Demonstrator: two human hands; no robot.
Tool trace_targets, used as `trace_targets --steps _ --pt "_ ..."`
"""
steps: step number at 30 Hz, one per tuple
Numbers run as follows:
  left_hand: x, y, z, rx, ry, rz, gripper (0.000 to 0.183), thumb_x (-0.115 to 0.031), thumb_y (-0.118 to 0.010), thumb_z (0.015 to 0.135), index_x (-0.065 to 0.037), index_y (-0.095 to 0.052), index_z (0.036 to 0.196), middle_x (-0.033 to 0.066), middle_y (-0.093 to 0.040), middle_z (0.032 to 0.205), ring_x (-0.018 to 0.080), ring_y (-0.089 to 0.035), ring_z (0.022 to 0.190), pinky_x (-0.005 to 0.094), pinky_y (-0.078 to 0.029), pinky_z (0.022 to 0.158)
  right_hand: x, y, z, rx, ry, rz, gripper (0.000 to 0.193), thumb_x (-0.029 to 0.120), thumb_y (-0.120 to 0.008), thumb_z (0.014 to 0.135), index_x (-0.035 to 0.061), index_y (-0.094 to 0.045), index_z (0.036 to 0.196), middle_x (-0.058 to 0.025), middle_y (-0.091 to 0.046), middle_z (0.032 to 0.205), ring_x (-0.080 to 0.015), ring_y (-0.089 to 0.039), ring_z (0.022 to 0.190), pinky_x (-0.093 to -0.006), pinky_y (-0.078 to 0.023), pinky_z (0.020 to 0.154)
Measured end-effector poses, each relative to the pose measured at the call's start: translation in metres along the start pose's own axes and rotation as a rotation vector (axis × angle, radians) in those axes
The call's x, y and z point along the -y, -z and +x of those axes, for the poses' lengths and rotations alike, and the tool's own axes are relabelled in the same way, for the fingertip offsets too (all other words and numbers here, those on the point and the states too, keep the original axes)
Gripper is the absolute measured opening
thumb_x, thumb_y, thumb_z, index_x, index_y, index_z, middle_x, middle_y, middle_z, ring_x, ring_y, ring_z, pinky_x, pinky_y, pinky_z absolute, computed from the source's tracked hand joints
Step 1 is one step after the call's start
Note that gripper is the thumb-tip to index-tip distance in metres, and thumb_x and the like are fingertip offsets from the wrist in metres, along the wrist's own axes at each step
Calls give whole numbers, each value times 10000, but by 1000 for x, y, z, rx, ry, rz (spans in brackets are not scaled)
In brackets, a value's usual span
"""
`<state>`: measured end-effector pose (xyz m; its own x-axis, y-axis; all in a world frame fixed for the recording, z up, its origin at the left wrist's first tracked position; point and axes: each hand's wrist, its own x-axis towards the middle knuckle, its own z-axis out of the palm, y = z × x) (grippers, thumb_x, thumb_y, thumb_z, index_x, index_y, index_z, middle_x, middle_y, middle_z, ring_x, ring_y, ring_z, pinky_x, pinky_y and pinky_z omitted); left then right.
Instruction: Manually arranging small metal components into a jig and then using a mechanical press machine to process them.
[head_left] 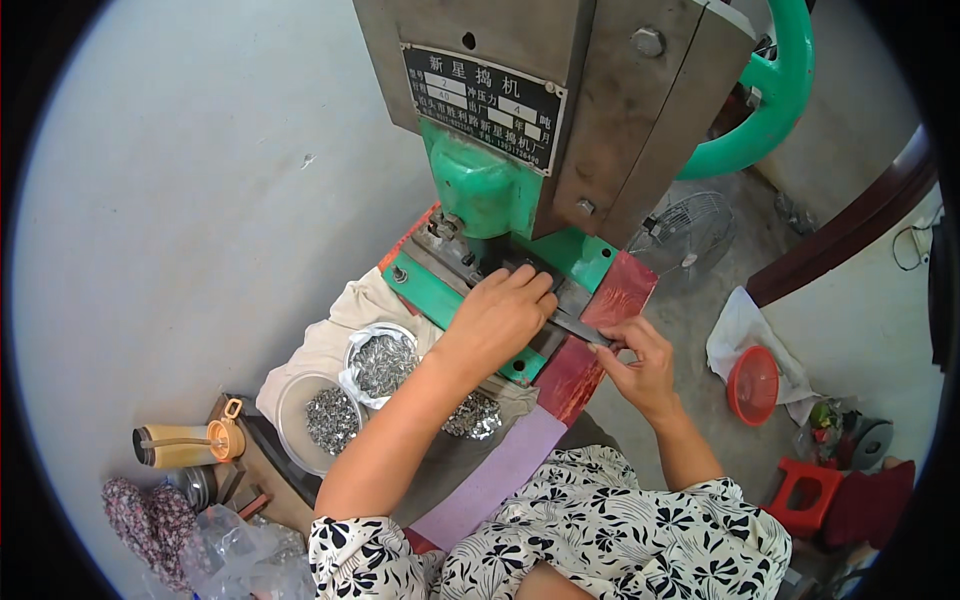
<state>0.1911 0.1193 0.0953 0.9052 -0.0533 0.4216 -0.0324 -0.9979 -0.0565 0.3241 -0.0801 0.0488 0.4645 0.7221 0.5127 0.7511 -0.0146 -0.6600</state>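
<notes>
A green and grey press (490,185) stands in front of me, its punch coming down over the bed. My left hand (503,318) reaches in close beside the punch, fingers bent over the die area; whatever its fingertips grip is hidden beneath them. From under that hand a narrow grey metal strip (578,327) runs out to the right. The strip's outer end is pinched between the thumb and fingers of my right hand (642,368), above the red painted board (570,382). A green bed plate (440,300) lies to the left of my left hand.
On the left, a white tub (283,425) and a lined bowl (350,390) hold small metal pieces; more pieces (472,415) lie nearby on cloth. The press has a green handwheel (795,110). A fan (690,230), red basket (752,385) and red stool (802,497) stand right.
</notes>
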Motion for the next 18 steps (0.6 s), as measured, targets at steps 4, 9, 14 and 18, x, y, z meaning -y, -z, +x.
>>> trace_targets --steps 4,9,14,18 --pt "-10 6 -10 171 34 39 256 -158 -586 812 -76 -682 1034 30 -609 1065 184 -574 1010 325 -452 866 5 -12 5 0 -68 22 181 57 -798 788 1 -710 936 -76 -655 848 -156 -629 622 -283 -497 535" --pt "-30 -6 -36 38 188 76 479 -153 -560 838 -51 -609 1304 63 -594 1323 195 -542 1236 336 -425 977 5 -45 33 73 -31 124 226 83 -790 813 1 -729 1014 -106 -675 882 -184 -674 696 -309 -539 616" --pt "-37 -25 -47 -60 334 65 493 -153 -554 851 -32 -590 1327 65 -580 1355 191 -524 1260 341 -412 983 -26 -30 80 171 -149 199 225 116 -700 910 -1 -727 1100 -115 -725 889 -175 -692 849 -291 -530 755" --pt "-40 -37 -52 -96 399 23 524 -149 -552 853 -58 -569 1369 43 -553 1408 175 -518 1266 336 -395 997 -44 -54 102 299 90 106 251 101 -645 924 26 -694 1158 -159 -695 1056 -250 -659 993 -357 -494 879"
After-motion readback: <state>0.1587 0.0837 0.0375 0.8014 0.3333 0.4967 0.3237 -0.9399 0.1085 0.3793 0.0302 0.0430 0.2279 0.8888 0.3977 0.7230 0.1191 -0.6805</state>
